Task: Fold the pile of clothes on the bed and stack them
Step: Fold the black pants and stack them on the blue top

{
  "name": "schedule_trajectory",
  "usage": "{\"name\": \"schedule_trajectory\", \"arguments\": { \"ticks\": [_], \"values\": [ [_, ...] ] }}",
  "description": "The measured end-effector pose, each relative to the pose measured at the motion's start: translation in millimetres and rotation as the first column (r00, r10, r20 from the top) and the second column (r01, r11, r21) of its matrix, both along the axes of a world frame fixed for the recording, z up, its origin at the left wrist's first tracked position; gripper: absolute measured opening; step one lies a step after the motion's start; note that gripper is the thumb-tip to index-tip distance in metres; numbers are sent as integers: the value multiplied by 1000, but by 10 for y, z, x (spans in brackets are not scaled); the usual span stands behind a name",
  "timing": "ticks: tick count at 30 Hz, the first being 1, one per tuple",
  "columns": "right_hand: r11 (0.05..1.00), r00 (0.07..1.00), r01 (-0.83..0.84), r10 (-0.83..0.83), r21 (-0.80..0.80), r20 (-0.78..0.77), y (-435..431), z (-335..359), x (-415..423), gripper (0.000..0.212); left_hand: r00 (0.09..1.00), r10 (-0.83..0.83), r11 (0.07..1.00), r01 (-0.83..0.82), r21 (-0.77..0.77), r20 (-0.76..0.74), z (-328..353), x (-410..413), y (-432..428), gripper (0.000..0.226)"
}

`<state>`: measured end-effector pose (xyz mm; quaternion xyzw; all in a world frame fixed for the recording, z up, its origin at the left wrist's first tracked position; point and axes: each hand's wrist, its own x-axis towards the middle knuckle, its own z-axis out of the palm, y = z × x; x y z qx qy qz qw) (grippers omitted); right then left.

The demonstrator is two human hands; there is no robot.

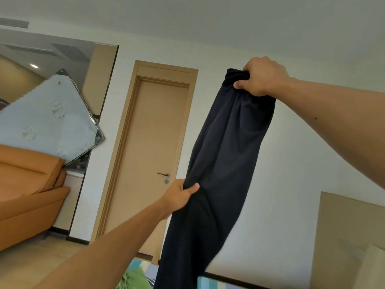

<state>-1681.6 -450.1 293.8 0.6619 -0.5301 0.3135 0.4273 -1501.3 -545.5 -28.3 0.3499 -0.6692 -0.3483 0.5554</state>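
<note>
A long pair of dark navy trousers [225,155] hangs in the air in front of me. My right hand [262,77] is raised high and grips the bunched waistband at the top. Lower down, my left hand [180,196] pinches the left edge of the fabric about halfway along its length. The trouser legs drop out of sight at the bottom edge. A green garment [133,280] lies on a striped blue bed sheet [208,283] at the very bottom; the remainder of the pile is hidden.
A closed wooden door [154,155] stands in the white wall behind the trousers. An orange sofa [27,195] and a leaning mattress [48,119] are at the left. A beige headboard [350,230] with a pillow is at the lower right.
</note>
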Motion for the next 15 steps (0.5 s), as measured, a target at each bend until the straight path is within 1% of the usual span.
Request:
{"name": "schedule_trajectory", "arguments": {
  "ticks": [2, 4, 7, 10, 12, 15],
  "values": [
    [1000, 999, 23, -24, 14, 49, -21, -45, -145, 40, 1000, 17, 1000, -17, -12, 18, 113, 113, 15, 29],
    [998, 992, 43, -47, 37, 114, -64, -154, -345, 41, 997, 32, 999, -29, -41, 68, 182, 277, 46, 27],
    [992, 973, 68, -90, 104, 213, -154, -432, -685, 40, 971, 67, 994, -44, -105, 230, 223, 574, 79, 29],
    [983, 949, 61, -112, 175, 295, -253, -845, -933, 38, 902, 83, 991, -31, -129, 424, 153, 814, 106, 25],
    [977, 935, 45, -115, 208, 336, -327, -1161, -1021, 36, 854, 94, 992, -38, -118, 512, 59, 925, 88, 32],
    [960, 914, 25, -135, 280, 383, -430, -1729, -1109, 34, 770, 139, 990, -116, -78, 622, -196, 1064, -9, 38]
  ]
}}
